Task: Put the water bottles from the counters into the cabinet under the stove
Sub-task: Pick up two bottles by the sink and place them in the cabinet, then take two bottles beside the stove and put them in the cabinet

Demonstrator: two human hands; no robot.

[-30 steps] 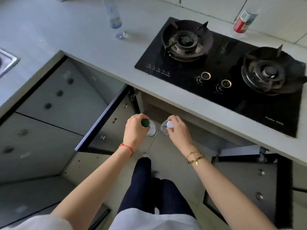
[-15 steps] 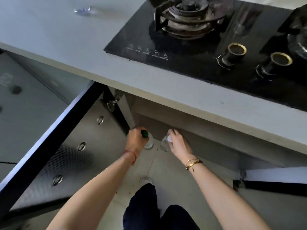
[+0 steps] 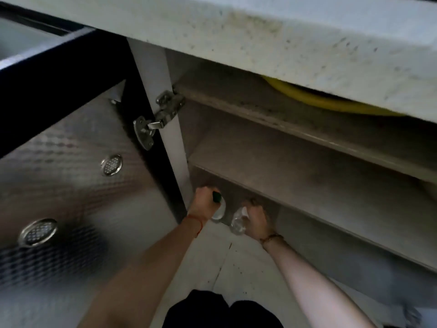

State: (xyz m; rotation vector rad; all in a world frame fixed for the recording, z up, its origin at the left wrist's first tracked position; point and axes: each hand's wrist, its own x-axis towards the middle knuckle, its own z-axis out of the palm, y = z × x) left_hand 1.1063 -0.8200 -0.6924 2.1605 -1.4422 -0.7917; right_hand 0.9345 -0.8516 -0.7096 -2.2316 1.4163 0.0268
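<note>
My left hand [image 3: 203, 202] grips the neck of a clear water bottle with a green cap [image 3: 218, 208], held upright at the cabinet's lower left corner. Beside it, my right hand [image 3: 256, 220] holds a second clear water bottle with a white cap [image 3: 237, 222] by its top. Both bottles hang low at the front edge of the open cabinet [image 3: 307, 185] under the counter. Their lower parts are blurred, and I cannot tell whether they touch the cabinet floor.
The left cabinet door [image 3: 71, 174] stands swung open, its metal inner face, vents and hinge [image 3: 156, 119] showing. A shelf [image 3: 319, 138] crosses the cabinet above the hands. A yellow object [image 3: 319, 100] sits under the countertop edge [image 3: 283, 39]. My dark trousers [image 3: 220, 311] are below.
My head has dropped lower, so the stove top has left the view and the cabinet interior fills it. Both hands have carried the bottles down and forward toward the cabinet's lower compartment.
</note>
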